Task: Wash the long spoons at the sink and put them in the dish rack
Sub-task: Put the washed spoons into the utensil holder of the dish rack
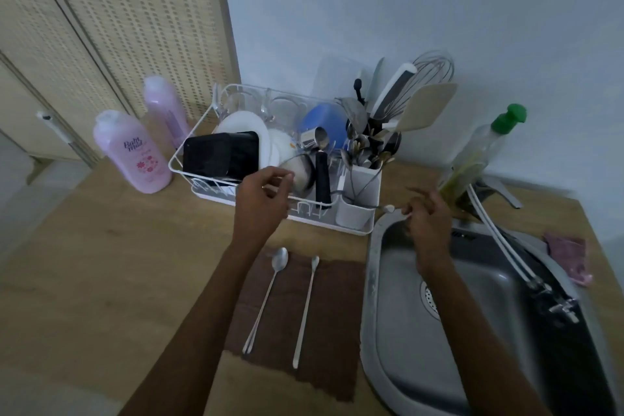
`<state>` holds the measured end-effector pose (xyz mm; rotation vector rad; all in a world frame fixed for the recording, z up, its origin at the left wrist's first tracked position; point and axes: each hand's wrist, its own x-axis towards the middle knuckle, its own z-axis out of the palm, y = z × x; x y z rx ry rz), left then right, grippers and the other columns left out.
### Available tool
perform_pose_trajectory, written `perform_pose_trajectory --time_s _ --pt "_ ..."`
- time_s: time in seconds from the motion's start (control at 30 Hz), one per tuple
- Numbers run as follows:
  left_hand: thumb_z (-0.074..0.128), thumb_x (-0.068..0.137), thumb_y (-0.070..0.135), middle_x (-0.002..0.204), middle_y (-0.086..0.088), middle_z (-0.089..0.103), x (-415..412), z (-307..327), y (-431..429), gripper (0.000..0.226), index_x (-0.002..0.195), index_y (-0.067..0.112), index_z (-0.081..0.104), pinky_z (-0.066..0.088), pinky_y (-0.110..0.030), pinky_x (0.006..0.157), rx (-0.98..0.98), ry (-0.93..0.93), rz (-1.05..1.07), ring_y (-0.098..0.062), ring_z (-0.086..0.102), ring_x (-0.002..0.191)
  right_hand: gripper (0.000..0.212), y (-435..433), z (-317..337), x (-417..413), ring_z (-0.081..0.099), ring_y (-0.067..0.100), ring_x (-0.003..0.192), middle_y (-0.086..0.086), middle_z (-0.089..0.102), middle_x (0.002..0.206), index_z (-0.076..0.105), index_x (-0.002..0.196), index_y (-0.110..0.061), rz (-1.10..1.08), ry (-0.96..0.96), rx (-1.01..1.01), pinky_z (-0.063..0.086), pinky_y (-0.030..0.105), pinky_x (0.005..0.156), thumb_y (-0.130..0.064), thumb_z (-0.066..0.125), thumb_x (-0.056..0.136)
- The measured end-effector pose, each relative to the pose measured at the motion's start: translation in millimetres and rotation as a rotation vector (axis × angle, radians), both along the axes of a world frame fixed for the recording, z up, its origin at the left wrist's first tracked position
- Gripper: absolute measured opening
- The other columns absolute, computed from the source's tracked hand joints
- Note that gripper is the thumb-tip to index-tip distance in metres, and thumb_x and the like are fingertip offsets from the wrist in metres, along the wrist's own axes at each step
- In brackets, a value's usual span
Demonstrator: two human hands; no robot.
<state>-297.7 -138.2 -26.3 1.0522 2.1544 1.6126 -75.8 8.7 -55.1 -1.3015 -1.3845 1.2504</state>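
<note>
Two long steel spoons lie side by side on a brown cloth [337,314] left of the sink [398,341]: one with a larger bowl [270,294] and a slimmer one [305,311]. My right hand [427,216] hovers over the sink's far left corner and pinches a third long spoon [389,209]. That spoon's small bowl points left, close to the rack's white cutlery holder [358,213]; its handle is hidden by my fingers. My left hand [265,201] hangs in front of the white dish rack [175,159], fingers loosely curled, holding nothing.
The rack holds plates, a black container, a blue cup, a steel bowl and many utensils. Two pink bottles [135,152] stand to its left. A green-capped soap bottle [472,159] stands behind the sink, the faucet [557,307] and a pink rag [570,257] to its right.
</note>
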Motion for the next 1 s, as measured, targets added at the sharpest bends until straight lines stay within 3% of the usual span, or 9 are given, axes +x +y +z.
perform_pose_trajectory --time_s 0.1,0.2,0.33,0.43,0.53,0.63,0.8,0.9,1.0 --pt "0.065 0.088 0.026 0.065 0.003 0.069 1 -38 -32 0.009 0.083 0.023 0.072 0.056 -0.032 0.054 -0.141 0.013 0.047 -0.011 0.066 0.051 0.020 -35 -49 5 0.053 0.020 0.060 0.005 0.063 0.074 0.067 0.103 -0.011 0.013 -0.155 -0.149 0.040 0.026 0.049 -0.008 0.048 0.100" --pt "0.065 0.081 0.026 0.080 0.002 0.074 1 -80 -53 0.012 0.088 0.024 0.075 0.057 -0.030 0.074 -0.410 0.037 0.017 -0.011 0.069 0.072 0.018 -73 -84 -6 0.066 0.026 0.085 0.005 0.071 0.092 0.068 0.095 -0.018 0.218 -0.402 -0.051 0.052 0.035 0.072 -0.013 0.051 0.096" --pt "0.065 0.079 0.027 0.079 0.002 0.073 9 -98 -59 0.011 0.080 0.023 0.075 0.048 -0.024 0.065 -0.550 0.148 -0.150 -0.018 0.069 0.080 0.034 -104 -80 -45 0.066 0.019 0.087 0.000 0.073 0.094 0.072 0.091 -0.016 0.475 -0.535 0.181 0.048 0.029 0.076 -0.036 0.044 0.088" --pt "0.069 0.074 0.025 0.079 0.001 0.074 12 -95 -55 0.014 0.085 0.022 0.077 0.042 -0.019 0.062 -0.568 0.148 -0.139 -0.015 0.069 0.080 0.017 -111 -85 -61 0.066 0.019 0.091 0.001 0.073 0.096 0.072 0.097 -0.017 0.470 -0.653 0.256 0.048 0.030 0.075 -0.029 0.063 0.088" --pt "0.066 0.067 0.025 0.079 0.001 0.075 11 -95 -51 0.020 0.083 0.021 0.077 0.039 -0.016 0.062 -0.578 0.111 -0.132 -0.014 0.070 0.081 0.006 -112 -96 -61 0.065 0.018 0.085 -0.003 0.070 0.088 0.067 0.086 -0.021 0.419 -0.699 0.245 0.049 0.031 0.073 -0.026 0.067 0.088" --pt "0.070 0.074 0.018 0.076 0.003 0.074 7 -91 -48 0.013 0.082 0.026 0.077 0.041 -0.016 0.063 -0.538 0.070 -0.102 -0.012 0.069 0.077 0.005 -108 -96 -59 0.066 0.019 0.082 -0.004 0.070 0.085 0.067 0.082 -0.022 0.352 -0.642 0.181 0.052 0.033 0.074 -0.024 0.067 0.087" --pt "0.074 0.078 0.017 0.072 0.007 0.071 7 -58 -50 0.011 0.076 0.028 0.075 0.047 -0.020 0.060 -0.306 -0.047 -0.093 -0.001 0.066 0.068 0.005 -99 -45 -41 0.062 0.010 0.069 -0.003 0.067 0.072 0.073 0.080 -0.017 0.287 -0.366 0.152 0.044 0.025 0.065 -0.016 0.077 0.083" --pt "0.066 0.086 0.005 0.077 -0.004 0.073 15 -32 -60 0.011 0.083 0.014 0.071 0.045 -0.018 0.047 -0.139 -0.187 -0.125 -0.011 0.063 0.053 0.010 -104 -8 -21 0.058 0.002 0.067 -0.007 0.066 0.069 0.074 0.075 -0.019 0.332 -0.291 0.270 0.044 0.017 0.060 -0.014 0.079 0.081" --pt "0.058 0.092 -0.001 0.080 -0.013 0.071 24 -18 -69 0.014 0.088 0.009 0.066 0.044 -0.017 0.046 -0.042 -0.241 -0.160 -0.016 0.063 0.057 0.005 -111 10 -13 0.059 0.001 0.071 -0.009 0.067 0.072 0.076 0.080 -0.018 0.352 -0.259 0.330 0.043 0.012 0.058 -0.015 0.079 0.082"
